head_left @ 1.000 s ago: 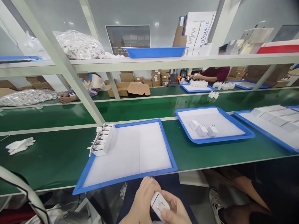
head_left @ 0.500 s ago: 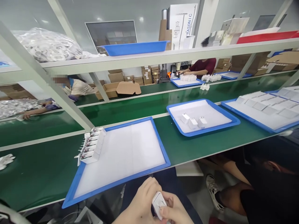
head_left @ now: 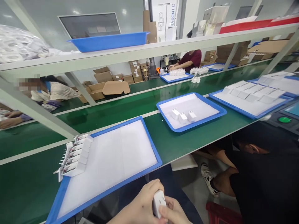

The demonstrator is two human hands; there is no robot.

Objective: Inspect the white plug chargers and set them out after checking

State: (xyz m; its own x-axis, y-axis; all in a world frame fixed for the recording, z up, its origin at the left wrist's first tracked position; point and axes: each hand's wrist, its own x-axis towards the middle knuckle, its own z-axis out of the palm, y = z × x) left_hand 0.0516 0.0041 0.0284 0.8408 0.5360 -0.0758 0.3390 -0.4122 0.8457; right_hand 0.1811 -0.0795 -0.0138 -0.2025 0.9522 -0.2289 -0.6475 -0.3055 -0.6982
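Beside the bench (head_left: 163, 137), fingers (head_left: 155, 186) partly hide a white block (head_left: 159, 198).

Factory assembly floor. Evidence: long green workbench (head_left: 150, 132) crossing mid-frame; blue-rimmed tray (head_left: 198, 122) of white casings (head_left: 183, 118) right of centre; seated workers (head_left: 193, 59) opposite, upper left and upper centre; stacked cartons (head_left: 135, 71) behind.

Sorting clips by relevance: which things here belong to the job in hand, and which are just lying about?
Seem to belong:
- white casing, in the left hand and right hand
- row of open white casings
- near tray

Seem to be lying about:
- blue tray on the shelf
- open cardboard box
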